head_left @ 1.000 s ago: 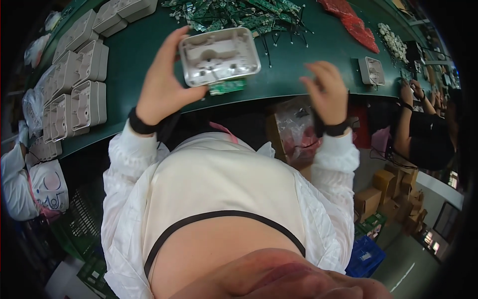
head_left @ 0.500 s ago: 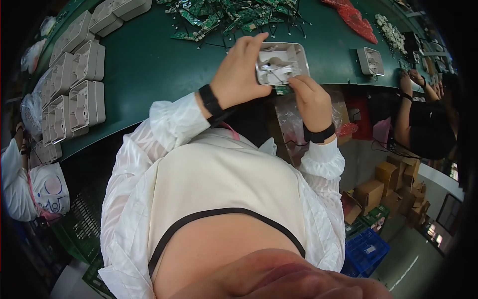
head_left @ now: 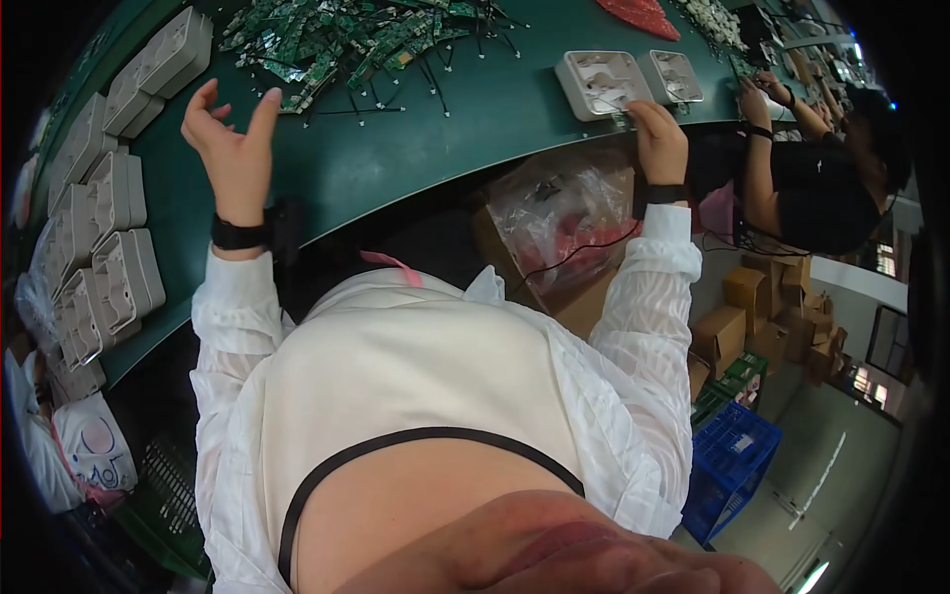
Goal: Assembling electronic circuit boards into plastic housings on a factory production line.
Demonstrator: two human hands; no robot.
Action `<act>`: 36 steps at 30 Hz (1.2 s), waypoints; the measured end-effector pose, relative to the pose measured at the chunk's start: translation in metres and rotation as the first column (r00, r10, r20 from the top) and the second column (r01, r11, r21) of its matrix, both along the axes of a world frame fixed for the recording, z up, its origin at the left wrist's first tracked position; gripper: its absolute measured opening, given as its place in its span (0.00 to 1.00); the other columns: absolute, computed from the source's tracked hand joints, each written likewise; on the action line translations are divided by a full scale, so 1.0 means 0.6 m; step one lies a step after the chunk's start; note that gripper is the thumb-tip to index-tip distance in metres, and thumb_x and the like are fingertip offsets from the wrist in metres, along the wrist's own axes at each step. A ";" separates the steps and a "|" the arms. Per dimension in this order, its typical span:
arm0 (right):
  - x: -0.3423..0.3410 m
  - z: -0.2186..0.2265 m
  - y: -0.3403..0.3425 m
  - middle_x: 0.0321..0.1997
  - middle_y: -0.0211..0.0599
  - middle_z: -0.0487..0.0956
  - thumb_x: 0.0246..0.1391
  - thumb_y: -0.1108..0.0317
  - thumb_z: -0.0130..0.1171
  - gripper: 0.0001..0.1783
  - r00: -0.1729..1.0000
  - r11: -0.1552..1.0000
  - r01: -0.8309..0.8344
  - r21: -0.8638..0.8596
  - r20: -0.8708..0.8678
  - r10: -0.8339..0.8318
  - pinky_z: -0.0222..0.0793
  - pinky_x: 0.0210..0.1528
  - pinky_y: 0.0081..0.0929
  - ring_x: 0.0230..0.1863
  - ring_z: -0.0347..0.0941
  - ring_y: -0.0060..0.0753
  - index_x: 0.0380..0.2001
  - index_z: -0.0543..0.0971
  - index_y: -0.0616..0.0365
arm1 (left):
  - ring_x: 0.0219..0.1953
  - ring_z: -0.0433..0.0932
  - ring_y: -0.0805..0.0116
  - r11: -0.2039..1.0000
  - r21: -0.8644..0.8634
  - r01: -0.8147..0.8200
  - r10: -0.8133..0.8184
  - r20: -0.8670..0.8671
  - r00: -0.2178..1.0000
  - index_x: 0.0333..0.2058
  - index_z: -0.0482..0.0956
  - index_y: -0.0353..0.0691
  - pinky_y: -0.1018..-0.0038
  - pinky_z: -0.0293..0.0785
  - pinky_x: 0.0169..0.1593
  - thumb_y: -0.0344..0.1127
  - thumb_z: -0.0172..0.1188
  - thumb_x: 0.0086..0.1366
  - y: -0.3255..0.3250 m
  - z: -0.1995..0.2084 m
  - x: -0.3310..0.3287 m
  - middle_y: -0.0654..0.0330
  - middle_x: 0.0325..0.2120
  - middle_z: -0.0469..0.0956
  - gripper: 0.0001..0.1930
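My right hand (head_left: 660,144) pinches the near right corner of a white plastic housing (head_left: 602,67), an open box with moulded posts and compartments inside. A thin dark wire shows at that corner, by the fingertips; a circuit board there cannot be made out. The housing rests on the green table beside a second white housing (head_left: 677,79). My left hand (head_left: 233,148) is raised over the table at the left with its fingers spread and nothing in it. It is between stacked white housings (head_left: 119,190) and a heap of green circuit boards with black wires (head_left: 336,45).
The green table (head_left: 435,148) curves across the front. Red bubble-like wrap (head_left: 641,15) and a heap of small white parts (head_left: 712,20) lie at the far right. A co-worker's hands (head_left: 760,91) work there. Below the table stands a carton with clear plastic bags (head_left: 564,213).
The housing has gone to the right along the table, next to the second one, with my right hand at its corner. My left hand has let go and swung left, fingers spread.
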State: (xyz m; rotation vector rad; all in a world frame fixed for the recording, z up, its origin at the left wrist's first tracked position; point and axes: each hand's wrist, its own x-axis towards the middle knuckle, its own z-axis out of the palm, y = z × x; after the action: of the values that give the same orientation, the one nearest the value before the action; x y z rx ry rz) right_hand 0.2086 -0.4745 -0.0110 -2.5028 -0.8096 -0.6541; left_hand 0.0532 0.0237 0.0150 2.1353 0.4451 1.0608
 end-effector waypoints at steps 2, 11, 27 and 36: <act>0.025 -0.007 -0.021 0.44 0.41 0.85 0.60 0.74 0.63 0.08 1.000 1.000 0.007 -0.011 -0.014 -0.007 0.77 0.47 0.32 0.45 0.83 0.46 0.43 0.84 0.57 | 0.51 0.74 0.61 0.996 -0.032 0.078 -0.080 -0.093 0.992 0.54 0.78 0.35 0.69 0.72 0.54 0.44 0.74 0.61 0.046 -0.016 0.005 0.54 0.51 0.75 0.28; 0.078 -0.033 -0.085 0.50 0.42 0.85 0.64 0.74 0.58 0.13 0.996 0.988 0.078 -0.130 0.045 -0.072 0.76 0.53 0.32 0.50 0.82 0.46 0.50 0.84 0.55 | 0.36 0.83 0.66 0.959 0.020 0.281 -0.275 -0.146 0.950 0.49 0.86 0.41 0.73 0.78 0.45 0.42 0.67 0.69 0.099 -0.015 -0.004 0.59 0.36 0.87 0.15; -0.217 0.055 0.439 0.38 0.30 0.80 0.71 0.62 0.57 0.18 0.065 0.614 0.144 0.776 -0.627 0.776 0.70 0.34 0.19 0.29 0.72 0.20 0.57 0.77 0.61 | 0.30 0.82 0.59 0.950 0.199 0.240 -0.224 -0.099 0.970 0.38 0.88 0.37 0.70 0.76 0.36 0.39 0.69 0.64 0.080 0.043 -0.071 0.55 0.31 0.84 0.11; -0.199 0.044 0.615 0.40 0.29 0.76 0.75 0.50 0.49 0.22 -0.836 0.603 0.482 0.635 0.127 0.534 0.63 0.30 0.17 0.26 0.60 0.21 0.55 0.77 0.58 | 0.43 0.82 0.56 0.750 0.550 0.367 -0.260 -0.265 0.929 0.43 0.85 0.41 0.67 0.78 0.44 0.31 0.68 0.58 0.074 0.042 -0.185 0.59 0.37 0.82 0.13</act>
State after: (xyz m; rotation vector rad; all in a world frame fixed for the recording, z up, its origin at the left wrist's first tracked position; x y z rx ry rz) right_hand 0.0891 -0.1053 0.0153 -0.1948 -0.1438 1.8229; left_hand -0.0578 0.0684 0.0402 2.7431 -0.2205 0.8891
